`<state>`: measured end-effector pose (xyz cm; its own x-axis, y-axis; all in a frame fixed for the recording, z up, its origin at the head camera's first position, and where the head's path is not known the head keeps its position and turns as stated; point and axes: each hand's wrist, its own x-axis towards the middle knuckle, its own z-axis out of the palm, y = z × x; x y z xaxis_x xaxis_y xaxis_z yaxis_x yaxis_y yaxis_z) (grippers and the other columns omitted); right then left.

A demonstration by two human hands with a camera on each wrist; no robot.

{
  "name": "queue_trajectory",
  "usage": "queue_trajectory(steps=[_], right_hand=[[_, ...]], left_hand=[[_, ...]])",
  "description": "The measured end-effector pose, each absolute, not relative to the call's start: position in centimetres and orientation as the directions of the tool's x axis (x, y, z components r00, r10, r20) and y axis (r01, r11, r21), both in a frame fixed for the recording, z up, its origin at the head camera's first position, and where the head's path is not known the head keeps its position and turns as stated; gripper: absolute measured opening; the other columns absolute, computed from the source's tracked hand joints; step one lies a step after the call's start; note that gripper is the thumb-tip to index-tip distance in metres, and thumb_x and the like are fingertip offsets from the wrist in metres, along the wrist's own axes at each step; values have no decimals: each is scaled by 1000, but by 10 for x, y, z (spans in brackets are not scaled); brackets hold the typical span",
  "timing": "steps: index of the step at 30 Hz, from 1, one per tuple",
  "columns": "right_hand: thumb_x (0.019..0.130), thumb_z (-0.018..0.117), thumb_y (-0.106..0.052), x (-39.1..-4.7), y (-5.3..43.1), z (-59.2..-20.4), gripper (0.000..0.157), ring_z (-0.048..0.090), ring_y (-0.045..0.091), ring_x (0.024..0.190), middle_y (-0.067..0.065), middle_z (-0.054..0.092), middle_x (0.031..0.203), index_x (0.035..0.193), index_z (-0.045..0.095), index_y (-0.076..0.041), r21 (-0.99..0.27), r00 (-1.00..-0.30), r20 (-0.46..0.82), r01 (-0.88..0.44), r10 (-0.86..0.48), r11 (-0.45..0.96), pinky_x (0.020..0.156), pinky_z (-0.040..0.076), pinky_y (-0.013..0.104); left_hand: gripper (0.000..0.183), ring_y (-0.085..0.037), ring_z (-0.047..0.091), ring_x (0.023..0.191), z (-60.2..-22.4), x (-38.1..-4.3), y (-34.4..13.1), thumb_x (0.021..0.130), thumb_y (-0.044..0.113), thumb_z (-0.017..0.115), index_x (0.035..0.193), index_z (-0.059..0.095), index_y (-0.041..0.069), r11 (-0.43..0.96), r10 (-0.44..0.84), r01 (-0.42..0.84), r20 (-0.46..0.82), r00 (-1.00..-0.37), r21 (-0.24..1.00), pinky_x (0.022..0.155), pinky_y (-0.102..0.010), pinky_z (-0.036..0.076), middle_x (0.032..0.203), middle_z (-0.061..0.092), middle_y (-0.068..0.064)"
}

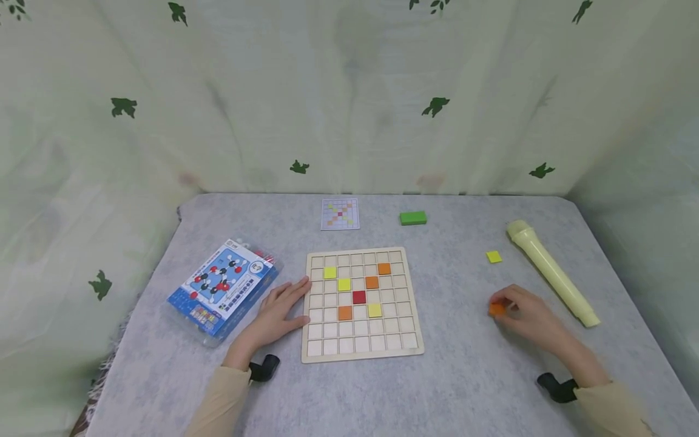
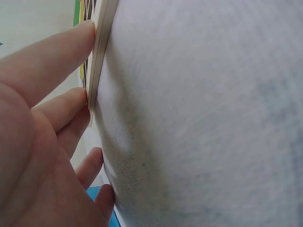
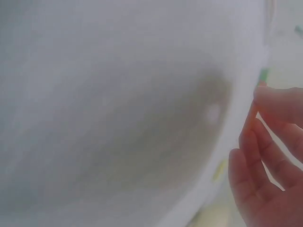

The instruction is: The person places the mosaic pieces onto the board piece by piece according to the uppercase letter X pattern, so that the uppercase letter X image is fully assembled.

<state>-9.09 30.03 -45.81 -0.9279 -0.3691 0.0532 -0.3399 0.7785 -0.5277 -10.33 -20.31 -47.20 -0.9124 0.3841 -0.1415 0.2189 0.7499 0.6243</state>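
Note:
A pale wooden grid board lies on the table. A red tile sits near its middle, with yellow tiles and orange tiles on diagonals around it. My left hand rests at the board's left edge, its thumb and fingers extended; the left wrist view shows fingertips touching that edge. Well right of the board, my right hand pinches an orange tile between thumb and fingers. In the right wrist view the tile appears edge-on and blurred. A loose yellow tile lies just beyond this hand.
A small pattern card with a coloured X lies behind the board, a green block to its right. At left is a blue-labelled plastic box showing molecule models. A pale yellow tube lies at the far right.

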Motion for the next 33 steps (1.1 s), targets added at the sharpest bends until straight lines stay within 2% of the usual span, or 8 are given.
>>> queue_trajectory(steps=[7,11,22,26,33], right_hand=[[76,74,6,-111,235,-452,27,58,16,88,-1,60,97,100,65,-4,-578,-853,89,-465,-515,671,75,51,33],[78,74,2,-117,189,-446,25,56,14,90,-2,59,98,100,66,-5,-594,-804,80,-513,-589,620,78,50,33],[87,69,-9,-110,70,-448,15,52,10,91,-5,58,98,102,66,-10,-590,-629,31,-639,-777,494,82,45,21],[87,68,-8,-106,45,-454,13,52,8,88,-6,58,96,100,67,-11,-543,-604,25,-677,-797,496,80,43,16],[87,70,-12,-104,24,-458,9,50,9,86,-7,58,91,95,67,-14,-455,-617,49,-714,-786,532,76,43,14]], left_hand=[[70,-39,12,140,-474,-104,-204,92,27,65,151,31,10,757,380,215,-147,-913,617,105,-63,9,157,22,-6],[70,-39,12,140,-474,-104,-204,91,26,66,151,32,10,756,376,214,-143,-915,619,105,-62,9,157,23,-7],[70,-38,12,140,-474,-104,-204,91,24,66,150,32,11,753,379,217,-140,-915,621,105,-62,9,157,23,-6],[70,-39,13,139,-474,-104,-204,91,25,66,151,31,11,754,382,222,-138,-914,618,105,-62,9,157,23,-6],[70,-39,13,139,-473,-103,-203,91,26,66,150,32,11,755,375,219,-134,-917,618,104,-63,10,157,23,-6]])
